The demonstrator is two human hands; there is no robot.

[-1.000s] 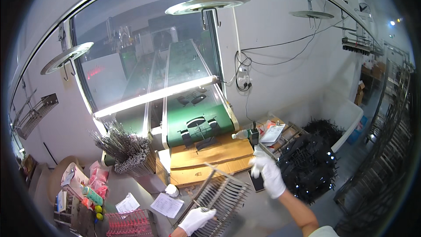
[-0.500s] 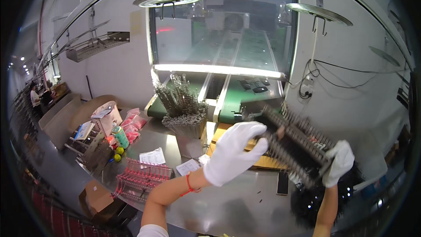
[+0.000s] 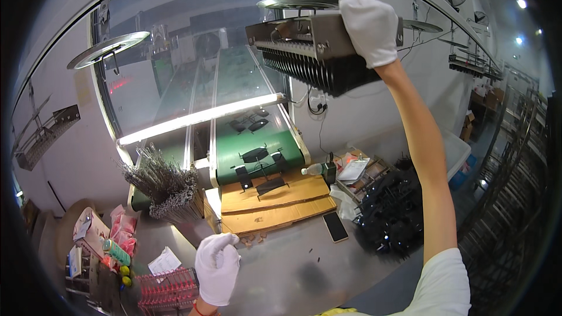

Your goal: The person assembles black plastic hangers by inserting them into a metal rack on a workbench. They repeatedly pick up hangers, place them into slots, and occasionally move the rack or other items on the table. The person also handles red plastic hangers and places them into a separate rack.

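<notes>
Up high, my right hand (image 3: 369,26) in a white glove grips the right end of a dark metal rack (image 3: 321,38). Thin, closely spaced black pieces line the rack's underside. It is right below a round metal disc (image 3: 300,2), whose hook reaches down to the rack's top; whether the hook bears its weight I cannot tell. My left hand (image 3: 216,269), also gloved, is low over the steel table (image 3: 281,278) with its fingers curled and nothing visible in them. Beside it lies a rack with red-pink rows (image 3: 167,289).
Thin metal rods (image 3: 170,190) stand bundled behind my left hand. Cardboard (image 3: 257,216) lies before a green conveyor belt (image 3: 252,161) carrying black parts. A phone (image 3: 335,226) lies near a heap of glossy black pieces (image 3: 389,219). Another disc with a hook (image 3: 108,48) hangs left.
My right hand has raised the dark rack from over the table to the hanging disc. The left hand has come away from the rack and dropped low. The view has swung right.
</notes>
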